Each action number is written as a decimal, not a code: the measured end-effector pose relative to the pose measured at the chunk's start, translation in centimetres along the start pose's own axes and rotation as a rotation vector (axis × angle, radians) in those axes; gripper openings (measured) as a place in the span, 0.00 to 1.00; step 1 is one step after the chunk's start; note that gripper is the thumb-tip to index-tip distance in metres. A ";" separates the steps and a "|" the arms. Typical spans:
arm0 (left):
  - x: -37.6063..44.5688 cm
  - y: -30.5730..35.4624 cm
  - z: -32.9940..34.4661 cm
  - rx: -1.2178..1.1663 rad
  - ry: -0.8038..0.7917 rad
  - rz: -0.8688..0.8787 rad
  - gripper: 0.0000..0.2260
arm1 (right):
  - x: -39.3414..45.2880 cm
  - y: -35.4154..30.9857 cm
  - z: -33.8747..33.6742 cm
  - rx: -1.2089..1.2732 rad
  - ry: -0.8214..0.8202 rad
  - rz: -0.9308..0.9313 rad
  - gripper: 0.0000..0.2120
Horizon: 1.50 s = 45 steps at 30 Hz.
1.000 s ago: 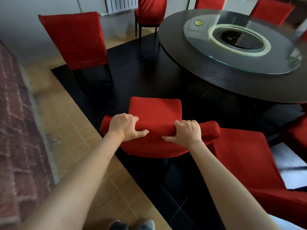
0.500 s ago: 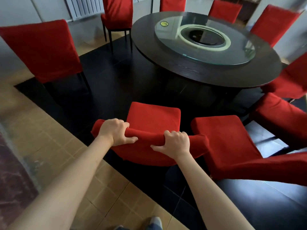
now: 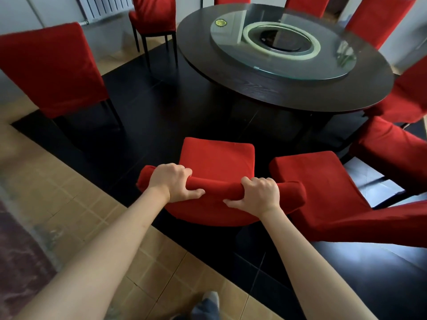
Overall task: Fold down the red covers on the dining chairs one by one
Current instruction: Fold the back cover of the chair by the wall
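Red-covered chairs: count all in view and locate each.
9: the chair the left hand and right hand grip; one beside it, right; two further right; three behind the table; one far left; one near left. Others may be hidden.

You will find no text, number or brand here that can be read. The only sign-like thing is a small round gold emblem (image 3: pixel 221 22) on the glass turntable (image 3: pixel 300 65) of the bench (image 3: pixel 231 88); its marks are too small to make out.

Neighbouring chair (image 3: pixel 323 181) close on right
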<state>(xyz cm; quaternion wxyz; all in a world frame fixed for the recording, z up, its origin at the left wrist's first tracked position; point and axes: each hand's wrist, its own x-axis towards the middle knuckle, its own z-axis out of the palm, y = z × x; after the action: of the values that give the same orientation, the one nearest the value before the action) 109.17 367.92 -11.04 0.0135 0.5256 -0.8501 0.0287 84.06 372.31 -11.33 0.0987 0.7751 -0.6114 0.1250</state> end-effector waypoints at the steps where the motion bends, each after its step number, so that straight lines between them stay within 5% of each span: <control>1: 0.4 -0.3 0.1 0.002 0.002 0.003 0.34 | 0.4 0.1 0.1 0.001 0.001 0.005 0.34; 45: 10.0 -12.8 0.9 -0.037 0.067 0.136 0.36 | 11.5 -5.9 3.5 -0.049 -0.005 0.217 0.33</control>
<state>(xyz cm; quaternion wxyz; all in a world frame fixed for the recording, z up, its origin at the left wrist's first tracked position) 116.10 353.20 -11.00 0.0498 0.4652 -0.8833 0.0314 92.60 362.02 -10.99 0.1019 0.7019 -0.6950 0.1181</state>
